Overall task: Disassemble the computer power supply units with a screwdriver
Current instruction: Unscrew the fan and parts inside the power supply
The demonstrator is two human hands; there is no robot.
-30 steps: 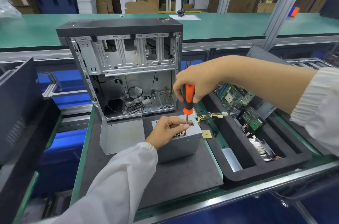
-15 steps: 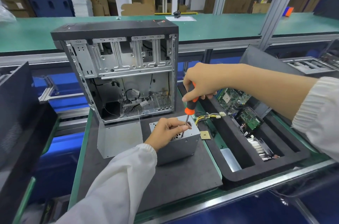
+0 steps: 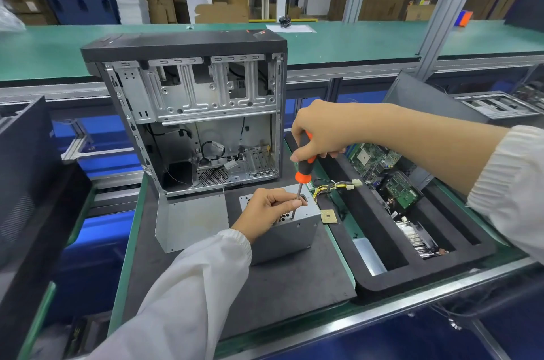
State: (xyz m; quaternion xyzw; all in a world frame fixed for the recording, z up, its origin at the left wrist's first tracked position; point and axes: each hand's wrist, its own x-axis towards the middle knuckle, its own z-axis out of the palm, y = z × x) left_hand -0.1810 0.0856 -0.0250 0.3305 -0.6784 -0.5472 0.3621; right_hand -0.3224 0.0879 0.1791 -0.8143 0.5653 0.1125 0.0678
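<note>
- While the power supply sits on the dark mat at six o'clock from the gutted computer case, its cover looks closed.
- Right hand grips the screwdriver, tip at a top-edge screw.
- Left hand pinches the shaft, resting on the box.
- I judge the unscrewing barely begun; cables trail toward two o'clock.

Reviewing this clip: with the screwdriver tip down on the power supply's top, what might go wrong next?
1. The left hand pinches the shaft right beside the tip of the screwdriver; a slip could jab the fingers.
2. A freed screw could roll off the power supply onto the dark mat.
3. The right hand holds the handle tilted, so the tip may ride out of the screw.
</note>
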